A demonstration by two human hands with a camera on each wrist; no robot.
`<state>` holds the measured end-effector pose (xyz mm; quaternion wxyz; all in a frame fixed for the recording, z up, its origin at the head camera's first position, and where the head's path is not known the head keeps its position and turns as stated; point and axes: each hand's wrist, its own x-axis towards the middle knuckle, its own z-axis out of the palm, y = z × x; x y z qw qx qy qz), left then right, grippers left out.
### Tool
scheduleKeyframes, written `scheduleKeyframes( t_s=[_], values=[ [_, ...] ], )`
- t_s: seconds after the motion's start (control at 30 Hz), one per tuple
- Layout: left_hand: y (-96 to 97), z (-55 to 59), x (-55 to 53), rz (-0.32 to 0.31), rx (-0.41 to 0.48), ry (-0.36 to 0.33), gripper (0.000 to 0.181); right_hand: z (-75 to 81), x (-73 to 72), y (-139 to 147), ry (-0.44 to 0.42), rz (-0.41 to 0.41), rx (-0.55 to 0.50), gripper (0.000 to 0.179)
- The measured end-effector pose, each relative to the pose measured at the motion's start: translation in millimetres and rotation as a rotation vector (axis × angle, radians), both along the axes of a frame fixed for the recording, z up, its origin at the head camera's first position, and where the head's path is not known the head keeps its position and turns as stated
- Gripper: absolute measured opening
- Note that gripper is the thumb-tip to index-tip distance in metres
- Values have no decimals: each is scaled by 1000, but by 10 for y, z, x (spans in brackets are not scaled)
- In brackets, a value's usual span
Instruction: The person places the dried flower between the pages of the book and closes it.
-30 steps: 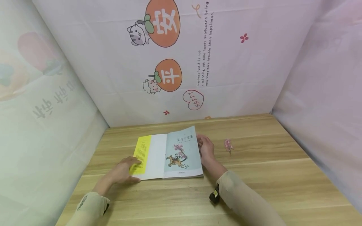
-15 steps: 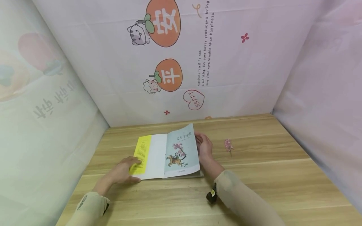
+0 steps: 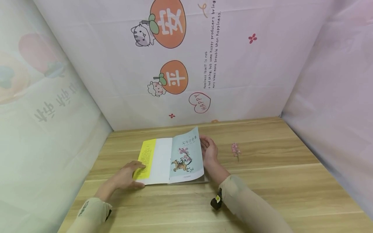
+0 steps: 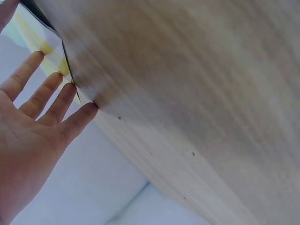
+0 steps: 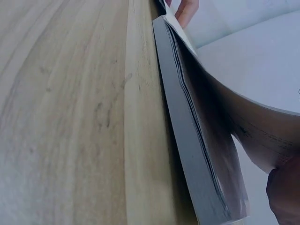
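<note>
Since the earlier frames, we see the illustrated title page point(image 3: 186, 158) lifted further off the pages beneath, its free edge curling leftward, with the right hand point(image 3: 210, 151) shifted slightly left too. Largest is the printed backdrop cloth point(image 3: 233, 64), rising behind the wood-grain table point(image 3: 276, 181). Near the table's middle we have the open paperback book point(image 3: 163, 161). The left hand point(image 3: 126, 176) lies with fingers relaxed and spread on its yellow cover flap point(image 3: 146, 155). The right hand is at the page's outer edge, touching its underside; the page hides the fingertips, so we cannot tell whether they pinch it. Smallest, a pink blossom sprig point(image 3: 235, 150) lies right of that hand.
</note>
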<state>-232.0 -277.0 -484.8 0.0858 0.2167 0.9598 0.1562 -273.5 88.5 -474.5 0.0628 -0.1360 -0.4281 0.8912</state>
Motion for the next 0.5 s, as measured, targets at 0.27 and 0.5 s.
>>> scheduleKeyframes(
  t_s=[0.27,0.5],
  values=[
    [-8,10,23,-37,11,36,82,8,-5,-37,-2,-11,-23,37],
    [-16,45,29,-55,9,57,83,19,-12,-79,2,-24,-69,37]
  ],
)
